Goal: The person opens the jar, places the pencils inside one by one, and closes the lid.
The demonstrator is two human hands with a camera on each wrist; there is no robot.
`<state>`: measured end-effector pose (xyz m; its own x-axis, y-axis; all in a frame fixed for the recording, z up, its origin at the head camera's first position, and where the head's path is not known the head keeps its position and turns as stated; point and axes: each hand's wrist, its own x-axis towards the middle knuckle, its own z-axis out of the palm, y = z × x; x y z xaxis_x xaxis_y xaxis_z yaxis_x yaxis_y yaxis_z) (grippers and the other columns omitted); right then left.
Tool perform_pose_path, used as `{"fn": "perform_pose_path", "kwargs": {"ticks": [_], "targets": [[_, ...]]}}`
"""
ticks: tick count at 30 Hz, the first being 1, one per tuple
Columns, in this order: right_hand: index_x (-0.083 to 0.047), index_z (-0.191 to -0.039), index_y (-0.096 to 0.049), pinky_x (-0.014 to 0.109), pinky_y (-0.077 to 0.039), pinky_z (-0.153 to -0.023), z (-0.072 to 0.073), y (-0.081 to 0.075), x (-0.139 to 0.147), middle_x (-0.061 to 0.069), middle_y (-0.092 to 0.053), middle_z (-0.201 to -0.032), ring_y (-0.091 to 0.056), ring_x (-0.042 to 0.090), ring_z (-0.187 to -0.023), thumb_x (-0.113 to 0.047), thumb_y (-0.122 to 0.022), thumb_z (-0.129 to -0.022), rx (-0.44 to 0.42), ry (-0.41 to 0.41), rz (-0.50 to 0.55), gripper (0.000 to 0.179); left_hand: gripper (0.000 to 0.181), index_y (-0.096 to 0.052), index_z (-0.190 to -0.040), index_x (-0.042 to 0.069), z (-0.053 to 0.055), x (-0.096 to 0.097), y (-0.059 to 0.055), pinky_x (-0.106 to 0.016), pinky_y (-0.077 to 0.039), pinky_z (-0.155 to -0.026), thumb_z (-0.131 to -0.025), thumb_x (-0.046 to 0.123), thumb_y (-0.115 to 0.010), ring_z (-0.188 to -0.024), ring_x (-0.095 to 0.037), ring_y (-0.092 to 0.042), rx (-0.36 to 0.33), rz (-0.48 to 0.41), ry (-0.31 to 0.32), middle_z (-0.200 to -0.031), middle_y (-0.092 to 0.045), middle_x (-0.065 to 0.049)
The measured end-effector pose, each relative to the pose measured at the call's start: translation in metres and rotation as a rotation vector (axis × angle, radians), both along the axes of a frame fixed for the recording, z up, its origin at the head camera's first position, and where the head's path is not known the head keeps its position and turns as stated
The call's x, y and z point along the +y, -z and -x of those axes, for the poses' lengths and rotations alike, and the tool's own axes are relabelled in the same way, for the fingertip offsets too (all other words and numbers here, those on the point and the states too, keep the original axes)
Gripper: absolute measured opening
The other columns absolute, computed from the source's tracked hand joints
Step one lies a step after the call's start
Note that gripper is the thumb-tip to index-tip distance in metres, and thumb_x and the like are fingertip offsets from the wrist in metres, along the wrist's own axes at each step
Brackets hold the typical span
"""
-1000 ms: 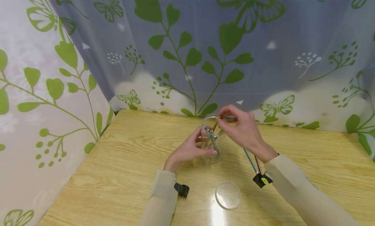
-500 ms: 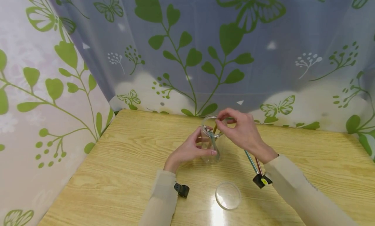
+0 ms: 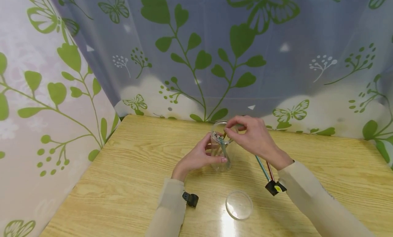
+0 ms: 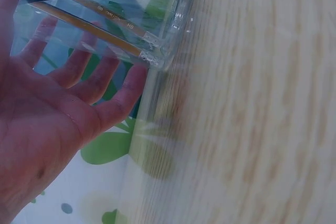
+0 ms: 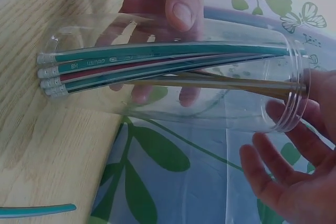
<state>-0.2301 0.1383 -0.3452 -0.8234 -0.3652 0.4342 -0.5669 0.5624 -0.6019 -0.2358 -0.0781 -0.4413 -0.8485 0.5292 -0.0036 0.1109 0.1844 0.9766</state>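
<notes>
My left hand (image 3: 199, 156) grips a clear plastic jar (image 3: 221, 166) around its side, the thumb across the front. Inside lean several pencils with metal eraser ends at the base: teal pencils (image 5: 115, 64), a red pencil, a dark pencil and yellow pencils (image 4: 94, 29). My right hand (image 3: 253, 136) is at the open mouth, thumb and index finger pinching the upper end of a yellow pencil (image 3: 224, 135), most of which is inside the jar. In the right wrist view, the right hand's other fingers spread loosely beside the rim.
A round clear lid (image 3: 239, 205) lies on the wooden table (image 3: 138, 182), nearer than the jar. Beneath my right wrist lie a teal pencil (image 3: 262, 168) and a red pencil (image 3: 270, 171). A patterned curtain (image 3: 196, 59) hangs along the table's back edge.
My right hand has moved slightly down and left to the jar's mouth, and the yellow pencil has sunk deeper into the jar. The left hand and jar stay in place.
</notes>
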Motion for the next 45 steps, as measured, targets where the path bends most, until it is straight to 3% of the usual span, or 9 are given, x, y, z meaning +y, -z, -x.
{"fn": "perform_pose_path", "kwargs": {"ticks": [8,12,17,21,35,38,42,45], "targets": [[-0.007,-0.097,-0.078,0.027,-0.063,-0.07,0.0,0.001,0.002,0.007,-0.073,-0.104,-0.072,0.021,-0.086,-0.003,-0.069,-0.091,0.078,-0.017,0.076,0.011,0.078,-0.039,-0.15,0.042,0.0,0.0,0.001,-0.049,-0.046,-0.113,-0.087,0.029,-0.083,-0.139,-0.024,-0.048,-0.008,0.013,-0.014,-0.151,-0.047,0.008],[-0.009,-0.106,-0.076,0.02,-0.061,-0.072,0.0,0.0,0.008,0.005,-0.073,-0.107,-0.071,0.017,-0.092,-0.006,-0.065,-0.095,0.029,0.028,0.098,0.016,0.077,-0.04,-0.15,0.041,0.0,0.001,0.0,-0.049,-0.046,-0.114,-0.087,0.026,-0.083,-0.139,-0.024,-0.049,-0.019,0.008,-0.016,-0.149,-0.05,0.005],[-0.012,-0.111,-0.075,0.024,-0.06,-0.076,-0.002,-0.001,0.022,0.002,-0.074,-0.108,-0.067,0.009,-0.095,-0.016,-0.064,-0.1,-0.064,0.093,0.096,0.017,0.077,-0.041,-0.148,0.041,0.0,0.001,0.0,-0.048,-0.046,-0.114,-0.086,0.025,-0.084,-0.139,-0.023,-0.049,-0.026,0.002,-0.021,-0.146,-0.053,0.003],[-0.014,-0.113,-0.074,0.02,-0.057,-0.078,-0.003,0.002,0.036,0.004,-0.074,-0.11,-0.063,0.002,-0.095,-0.023,-0.063,-0.101,-0.123,0.126,0.084,0.019,0.076,-0.042,-0.147,0.04,0.0,0.001,0.0,-0.049,-0.046,-0.114,-0.086,0.025,-0.084,-0.139,-0.022,-0.049,-0.021,-0.002,-0.016,-0.144,-0.055,0.003],[-0.011,-0.113,-0.074,0.012,-0.054,-0.07,-0.004,0.041,0.09,0.011,-0.077,-0.105,-0.055,-0.018,-0.085,-0.022,-0.066,-0.1,-0.127,0.231,-0.001,0.019,0.074,-0.043,-0.146,0.043,0.0,-0.001,-0.001,-0.048,-0.047,-0.113,-0.086,0.026,-0.084,-0.139,-0.023,-0.049,-0.011,0.007,-0.01,-0.143,-0.055,0.004],[-0.01,-0.114,-0.074,0.016,-0.055,-0.072,-0.004,0.049,0.098,0.012,-0.077,-0.105,-0.064,-0.005,-0.088,-0.023,-0.065,-0.1,-0.131,0.25,-0.042,0.021,0.074,-0.043,-0.146,0.043,0.0,-0.001,-0.001,-0.048,-0.046,-0.113,-0.086,0.027,-0.084,-0.139,-0.023,-0.049,-0.01,0.012,-0.014,-0.143,-0.055,0.004],[-0.009,-0.113,-0.073,0.026,-0.055,-0.073,-0.003,0.062,0.106,0.012,-0.077,-0.103,-0.074,0.026,-0.091,-0.022,-0.065,-0.098,-0.13,0.26,-0.082,0.021,0.074,-0.043,-0.145,0.044,0.0,-0.001,0.0,-0.048,-0.046,-0.113,-0.086,0.027,-0.084,-0.139,-0.023,-0.049,-0.012,0.02,-0.016,-0.143,-0.055,0.004],[-0.006,-0.114,-0.071,0.027,-0.054,-0.07,-0.001,0.072,0.11,0.014,-0.077,-0.104,-0.074,0.035,-0.093,-0.021,-0.065,-0.098,-0.17,0.255,-0.091,0.023,0.074,-0.043,-0.145,0.044,0.0,-0.001,0.0,-0.048,-0.047,-0.113,-0.087,0.026,-0.084,-0.14,-0.024,-0.049,-0.008,0.022,-0.015,-0.144,-0.055,0.004]]}}
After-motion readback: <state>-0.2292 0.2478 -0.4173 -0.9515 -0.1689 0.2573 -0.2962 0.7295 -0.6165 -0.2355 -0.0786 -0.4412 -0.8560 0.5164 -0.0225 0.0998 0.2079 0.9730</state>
